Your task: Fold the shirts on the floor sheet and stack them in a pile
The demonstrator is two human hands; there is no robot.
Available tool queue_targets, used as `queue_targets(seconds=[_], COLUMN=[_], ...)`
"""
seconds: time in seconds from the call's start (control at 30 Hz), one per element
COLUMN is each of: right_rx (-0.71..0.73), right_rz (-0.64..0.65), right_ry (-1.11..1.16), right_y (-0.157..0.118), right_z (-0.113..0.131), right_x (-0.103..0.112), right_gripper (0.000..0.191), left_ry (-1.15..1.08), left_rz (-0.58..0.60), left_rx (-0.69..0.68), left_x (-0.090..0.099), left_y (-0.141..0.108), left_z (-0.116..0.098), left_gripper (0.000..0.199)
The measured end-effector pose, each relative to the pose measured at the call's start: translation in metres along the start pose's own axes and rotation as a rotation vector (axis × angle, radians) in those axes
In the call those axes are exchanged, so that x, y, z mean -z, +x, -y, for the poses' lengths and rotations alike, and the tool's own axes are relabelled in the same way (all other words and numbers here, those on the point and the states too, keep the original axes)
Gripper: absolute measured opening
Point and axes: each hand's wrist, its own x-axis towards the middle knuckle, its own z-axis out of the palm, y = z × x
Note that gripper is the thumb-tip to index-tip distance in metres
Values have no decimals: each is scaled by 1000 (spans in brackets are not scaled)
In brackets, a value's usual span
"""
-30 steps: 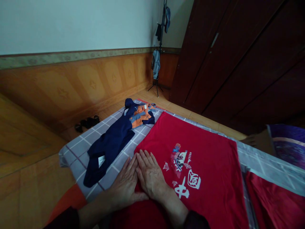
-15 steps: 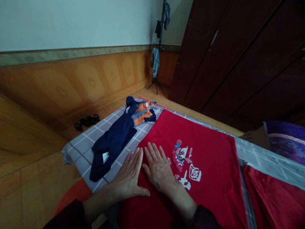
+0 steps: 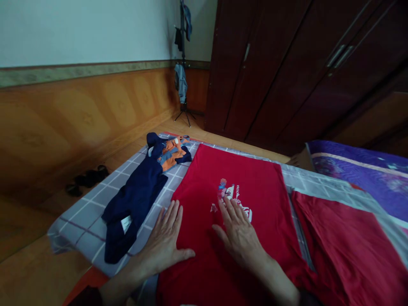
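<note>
A red shirt with a printed picture and white characters lies spread on a checked grey cloth. My left hand is open at the shirt's left edge, fingers stretched forward and thumb pointing right over the red fabric. On the shirt's middle, my right hand rests or hovers with fingers extended, covering part of the print. Neither hand grips anything. Dark blue clothing with a white tag lies left of the shirt, beside an orange and blue garment.
Another red cloth lies at the right. Beyond it is a purple patterned cover. A coat stand stands in the far corner, near a dark wardrobe. Black shoes sit on the floor at left.
My right hand has moved right across the shirt onto the print, apart from my left hand. The view has turned right, showing more of the second red cloth and purple cover.
</note>
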Motion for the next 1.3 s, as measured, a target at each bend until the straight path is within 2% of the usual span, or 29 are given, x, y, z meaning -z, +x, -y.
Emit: queue_targets(seconds=[0.1, 0.2, 0.3, 0.37, 0.43, 0.57, 0.63, 0.7, 0.8, 0.87, 0.97, 1.03, 1.17, 1.3], right_rx=[-189, -584, -943, -1077, -1142, -1152, -1144, -1135, -1181, -1255, -1285, -1262, -1279, -1296], right_rz=[-188, -346, -391, -397, -363, -207, -129, -80, -77, -136, -267, -288, -220, -306], right_ry=[92, 171, 252, 236, 183, 100, 65, 35, 73, 218, 549, 673, 695, 720], right_y=[-55, -126, -190, -219, -234, -234, -228, -224, -222, -222, -220, -217, -208, -197], right_z=[-16, -35, -49, -54, -54, -43, -35, -29, -28, -31, -35, -33, -26, -23], right_x=[44, 74, 79, 71, 60, 49, 49, 49, 47, 43, 37, 35, 42, 59], right_gripper=[54, 51, 51, 52, 52, 45, 38, 29, 20, 20, 17, 26, 23, 28], left_ry=[53, 69, 7, -74, -165, -336, -456, -601, -823, -961, -1104, -1143, -1167, -1235], left_rz=[-163, -224, -199, -108, 35, 311, 380, 384, 377, 417, 478, 491, 490, 481], left_rx=[-131, -306, -523, -678, -804, -920, -930, -887, -768, -687, -578, -551, -559, -513], left_x=[-2, 15, 38, 49, 54, 46, 34, 19, -1, -8, -10, -9, -9, -11], left_y=[0, 10, 29, 43, 56, 76, 83, 90, 98, 103, 108, 109, 107, 108], left_z=[4, 0, -20, -43, -72, -133, -155, -169, -172, -168, -163, -162, -161, -159], left_gripper=[108, 98, 85, 78, 71, 58, 53, 48, 39, 36, 35, 35, 33, 33])
